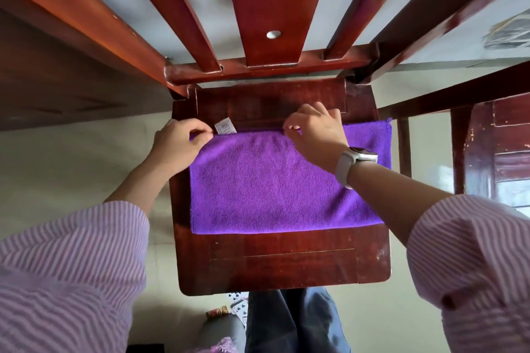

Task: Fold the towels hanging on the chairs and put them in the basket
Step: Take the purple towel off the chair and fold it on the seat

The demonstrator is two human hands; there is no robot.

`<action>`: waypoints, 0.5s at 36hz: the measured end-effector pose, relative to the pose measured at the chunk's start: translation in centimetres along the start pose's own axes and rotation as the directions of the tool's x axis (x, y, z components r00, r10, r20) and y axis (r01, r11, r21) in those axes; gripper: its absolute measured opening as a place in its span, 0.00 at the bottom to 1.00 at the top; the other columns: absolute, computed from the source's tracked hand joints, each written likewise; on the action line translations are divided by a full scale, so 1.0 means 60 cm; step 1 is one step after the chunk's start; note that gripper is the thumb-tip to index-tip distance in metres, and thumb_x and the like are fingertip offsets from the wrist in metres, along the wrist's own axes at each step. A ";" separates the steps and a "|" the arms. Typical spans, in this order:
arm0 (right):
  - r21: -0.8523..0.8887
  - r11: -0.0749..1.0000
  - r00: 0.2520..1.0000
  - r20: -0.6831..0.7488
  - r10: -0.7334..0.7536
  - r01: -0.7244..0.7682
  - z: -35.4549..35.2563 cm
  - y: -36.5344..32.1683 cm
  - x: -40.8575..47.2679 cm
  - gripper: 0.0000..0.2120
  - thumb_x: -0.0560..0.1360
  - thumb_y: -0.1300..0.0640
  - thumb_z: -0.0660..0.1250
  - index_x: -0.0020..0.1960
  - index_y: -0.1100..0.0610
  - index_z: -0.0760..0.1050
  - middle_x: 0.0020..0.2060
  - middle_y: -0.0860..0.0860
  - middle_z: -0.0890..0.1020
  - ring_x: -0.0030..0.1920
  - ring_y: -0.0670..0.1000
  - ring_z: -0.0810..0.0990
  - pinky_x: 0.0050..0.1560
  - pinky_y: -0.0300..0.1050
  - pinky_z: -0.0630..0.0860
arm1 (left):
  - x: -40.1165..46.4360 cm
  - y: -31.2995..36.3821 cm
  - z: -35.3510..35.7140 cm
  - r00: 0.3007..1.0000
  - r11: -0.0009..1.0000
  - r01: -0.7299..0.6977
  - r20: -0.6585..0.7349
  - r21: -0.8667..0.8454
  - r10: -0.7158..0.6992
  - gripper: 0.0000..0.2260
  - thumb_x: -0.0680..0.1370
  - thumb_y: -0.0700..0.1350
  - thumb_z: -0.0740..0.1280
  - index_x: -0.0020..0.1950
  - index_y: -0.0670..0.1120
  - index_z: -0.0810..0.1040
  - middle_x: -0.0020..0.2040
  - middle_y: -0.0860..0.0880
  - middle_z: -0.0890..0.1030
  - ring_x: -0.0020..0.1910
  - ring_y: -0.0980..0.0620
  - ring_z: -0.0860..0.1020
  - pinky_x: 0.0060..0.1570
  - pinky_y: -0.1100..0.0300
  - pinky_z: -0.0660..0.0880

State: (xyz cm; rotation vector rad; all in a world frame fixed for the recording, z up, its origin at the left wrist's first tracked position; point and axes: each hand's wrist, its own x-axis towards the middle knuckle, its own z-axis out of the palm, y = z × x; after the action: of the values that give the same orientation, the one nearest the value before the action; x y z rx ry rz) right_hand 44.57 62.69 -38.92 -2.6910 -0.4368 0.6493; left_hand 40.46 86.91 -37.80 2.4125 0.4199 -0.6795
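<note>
A purple towel (266, 183) lies folded flat on the seat of a dark red wooden chair (286, 264). My left hand (179, 143) pinches the towel's far left corner, beside a small white care label (225, 127). My right hand (314, 129), with a watch on the wrist, pinches the far edge near its middle. A strip of the lower layer sticks out at the far right (372, 135). No basket is in view.
The chair's slatted backrest (272, 8) rises straight ahead over a pale table top. A second wooden chair (499, 152) stands at the right. Pale floor lies on the left, and small patterned items (238, 304) lie on the floor by my legs.
</note>
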 end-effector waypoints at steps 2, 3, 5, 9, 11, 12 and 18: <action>0.009 0.999 0.999 0.035 0.033 -0.033 -0.001 -0.002 0.002 0.10 0.76 0.54 0.59 0.52 0.49 0.78 0.53 0.50 0.76 0.61 0.54 0.67 0.58 0.51 0.61 | -0.001 -0.001 0.001 1.000 1.000 -0.017 -0.013 -0.010 0.017 0.07 0.76 0.43 0.65 0.50 0.47 0.81 0.51 0.48 0.82 0.55 0.47 0.76 0.60 0.50 0.70; 0.013 0.999 0.998 0.050 0.047 -0.048 -0.002 -0.002 0.004 0.10 0.76 0.54 0.59 0.53 0.49 0.78 0.53 0.50 0.76 0.61 0.54 0.67 0.59 0.52 0.61 | -0.002 0.001 0.002 0.999 1.000 -0.022 -0.028 -0.022 0.021 0.06 0.76 0.42 0.65 0.50 0.46 0.81 0.51 0.48 0.82 0.54 0.47 0.76 0.58 0.52 0.70; 0.009 0.998 0.995 0.079 0.060 -0.061 -0.005 -0.005 0.007 0.10 0.76 0.55 0.59 0.53 0.50 0.77 0.54 0.51 0.75 0.61 0.53 0.67 0.59 0.52 0.61 | -0.003 0.004 0.004 0.998 0.999 -0.023 -0.058 -0.035 0.021 0.06 0.76 0.41 0.64 0.50 0.45 0.80 0.50 0.48 0.81 0.53 0.48 0.76 0.56 0.55 0.69; -0.036 0.999 0.995 0.089 0.040 -0.036 -0.005 -0.007 0.008 0.10 0.77 0.56 0.57 0.54 0.53 0.74 0.55 0.52 0.74 0.61 0.54 0.68 0.59 0.53 0.61 | -0.005 0.005 0.013 0.993 1.000 -0.031 -0.114 -0.003 0.030 0.08 0.77 0.40 0.62 0.51 0.44 0.79 0.53 0.46 0.80 0.53 0.46 0.75 0.53 0.56 0.68; -0.045 0.999 0.996 0.078 0.031 -0.028 -0.002 -0.007 0.007 0.10 0.77 0.57 0.56 0.55 0.54 0.72 0.56 0.52 0.75 0.60 0.55 0.69 0.58 0.53 0.61 | -0.005 0.002 0.016 0.990 0.999 -0.034 -0.134 0.031 0.038 0.08 0.78 0.41 0.61 0.52 0.44 0.79 0.54 0.44 0.80 0.54 0.44 0.75 0.54 0.54 0.69; -0.043 0.999 0.997 0.074 0.034 -0.030 0.000 -0.007 0.007 0.09 0.77 0.58 0.56 0.55 0.55 0.72 0.56 0.52 0.75 0.59 0.55 0.69 0.58 0.52 0.61 | -0.004 0.001 0.017 0.989 0.998 -0.033 -0.140 0.047 0.039 0.09 0.78 0.41 0.60 0.53 0.44 0.79 0.55 0.44 0.79 0.54 0.44 0.75 0.54 0.53 0.70; -0.080 0.994 0.996 0.048 0.072 -0.068 0.010 -0.011 0.016 0.09 0.75 0.60 0.57 0.54 0.55 0.71 0.54 0.52 0.77 0.57 0.56 0.71 0.57 0.53 0.61 | 0.005 0.005 0.023 0.983 0.990 -0.025 -0.175 0.138 0.050 0.09 0.79 0.41 0.59 0.53 0.43 0.78 0.54 0.43 0.78 0.52 0.43 0.76 0.51 0.53 0.69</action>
State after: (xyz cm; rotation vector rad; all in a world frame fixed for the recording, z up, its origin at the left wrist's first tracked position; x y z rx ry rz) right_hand 44.94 63.77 -39.50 -2.7798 -0.3900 0.7366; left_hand 40.32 85.84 -38.78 2.6145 0.4112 -0.4905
